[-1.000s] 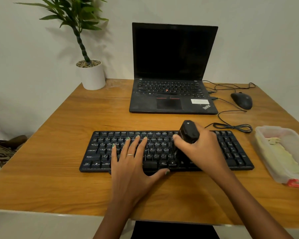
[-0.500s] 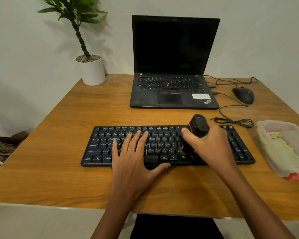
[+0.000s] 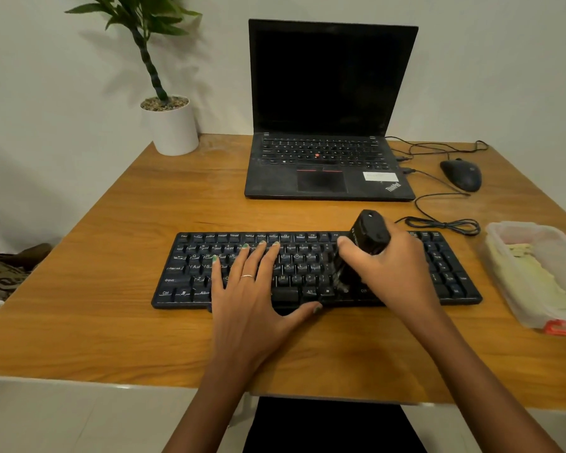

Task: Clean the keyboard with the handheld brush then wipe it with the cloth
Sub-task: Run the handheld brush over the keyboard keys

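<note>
A black keyboard [image 3: 190,266] lies across the near middle of the wooden table. My left hand [image 3: 255,295] rests flat on its left-centre keys, fingers spread, thumb at the front edge. My right hand [image 3: 392,269] is shut on a black handheld brush [image 3: 370,233], held upright with its bristles down on the keys right of centre. A pale yellow cloth [image 3: 533,273] lies inside a clear plastic container at the right edge.
An open black laptop [image 3: 327,171] stands behind the keyboard. A black mouse [image 3: 461,174] with a coiled cable [image 3: 445,220] sits at the back right. A white plant pot [image 3: 172,125] stands at the back left. The clear container [image 3: 504,230] is at the right edge.
My right hand has carried the brush to the right along the keys. My left hand has stayed flat in place on the keyboard. The camera view has shifted slightly.
</note>
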The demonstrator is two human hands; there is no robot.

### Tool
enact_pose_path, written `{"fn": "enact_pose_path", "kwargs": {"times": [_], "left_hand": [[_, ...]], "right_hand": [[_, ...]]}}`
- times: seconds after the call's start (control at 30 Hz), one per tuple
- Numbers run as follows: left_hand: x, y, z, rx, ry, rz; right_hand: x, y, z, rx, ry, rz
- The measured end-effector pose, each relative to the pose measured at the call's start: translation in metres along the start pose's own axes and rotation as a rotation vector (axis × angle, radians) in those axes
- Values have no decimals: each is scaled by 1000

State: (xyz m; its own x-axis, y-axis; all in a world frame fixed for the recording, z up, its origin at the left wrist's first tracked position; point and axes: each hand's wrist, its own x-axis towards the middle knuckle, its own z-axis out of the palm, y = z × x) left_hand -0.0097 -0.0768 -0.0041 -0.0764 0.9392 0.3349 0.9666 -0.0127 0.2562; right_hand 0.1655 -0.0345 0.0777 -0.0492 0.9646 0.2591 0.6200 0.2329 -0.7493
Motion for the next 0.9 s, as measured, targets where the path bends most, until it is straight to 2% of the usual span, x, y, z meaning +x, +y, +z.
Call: {"fn": "enact_pose_path", "kwargs": {"times": [0.1,0.13,0.23,0.27,0.37,0.4,0.5,0.63,0.77,0.9], "left_hand": [[0,-1,0,-6,5,-3],[0,-1,0,-5,4,-1],[1,0,0,0,5,1],[0,0,0,0,8,0],[1,0,0,-7,21,-1],[0,0,0,-9,20,1],[0,0,-1,2,13,0],[1,0,-2,-5,17,-4],[1,1,-2,-6,10,-6],[1,0,-3,-14,15,-9]], "right_hand": [[-5,-6,2,29,-202,3],[-6,-6,2,26,-219,0],[-1,-2,1,15,-37,-3],[0,-2,0,15,-35,-3],[0,-9,-2,-17,-234,-14],[2,-10,-1,-24,-232,-21],[7,-9,1,5,-68,-43],[12,-11,-1,-8,-259,-8],[15,-11,4,-32,-118,-55],[15,-10,5,-24,-251,-16]]}}
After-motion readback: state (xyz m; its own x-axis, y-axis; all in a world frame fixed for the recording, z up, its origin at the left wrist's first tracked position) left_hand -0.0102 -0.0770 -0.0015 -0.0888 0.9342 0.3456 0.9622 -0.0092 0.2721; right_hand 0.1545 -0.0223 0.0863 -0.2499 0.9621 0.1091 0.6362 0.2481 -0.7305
